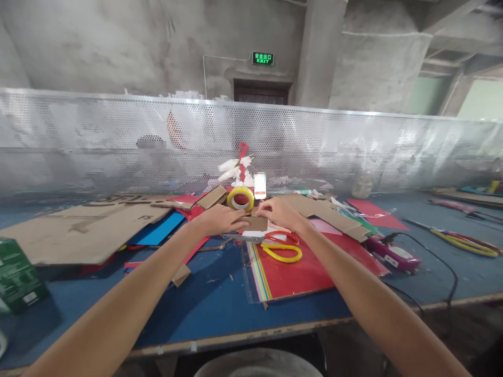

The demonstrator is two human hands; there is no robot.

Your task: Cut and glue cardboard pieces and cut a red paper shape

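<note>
Between my two hands is a small brown piece of cardboard (258, 224) with dark print on it. My left hand (220, 219) is closed on its left side, thumb in front and fingers behind. My right hand (280, 212) pinches near its upper right edge. Right below lies a pair of scissors (282, 253) with red and yellow handles, its blades pointing left. Just behind the cardboard, a roll of tape (240, 200) with a yellow rim stands on edge. A pack of coloured paper (310, 272), red on top, lies in a clear sleeve under the scissors.
Large cardboard sheets (94, 225) cover the left, near a green box (21, 275). White flowers (236, 170) and a lit screen (260, 186) stand behind. A purple device (393, 255) with a cord and more scissors (463, 243) lie right. A perforated metal screen (98, 136) borders the back.
</note>
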